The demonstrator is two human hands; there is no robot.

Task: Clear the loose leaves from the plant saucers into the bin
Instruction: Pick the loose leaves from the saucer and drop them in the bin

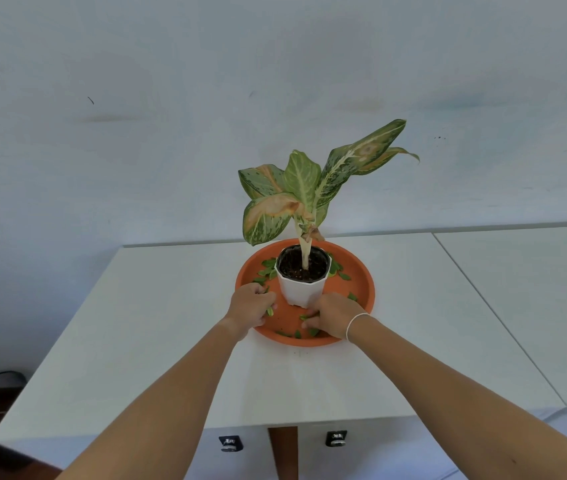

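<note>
Green scraps at the fingers: loose leaves (304,317), small, thin, feather-light by the look; likely limp and quick to slip from a pinch, so best raked into a heap and taken from above with several fingertips.
Right hand (331,315): palm down on the near part of the saucer, fingers curled narrow over a few leaves; gathering rather than lifting, as judged.
Left hand (250,306): palm down at the near left rim, fingers bent close, a leaf or two showing beneath; whether truly gripped, cannot tell.
Wrist band (356,323): thin and white, on the right wrist.
Saucer (361,296): terracotta orange, round, shallow, low rim; stands at the middle of the desk, nearer its far edge.
Leaves, spread: a few by the near rim, more on the far left and far right around the pot.
Pot (301,289): white, faceted, dark soil; stands in the saucer's middle, just beyond both hands; likely easy to tip if knocked.
Plant (304,188): tall, speckled green leaves, some browned; not part of the clearing.
Desk (136,323): white, flat, set against a pale wall.
Bin: not in view.
</note>
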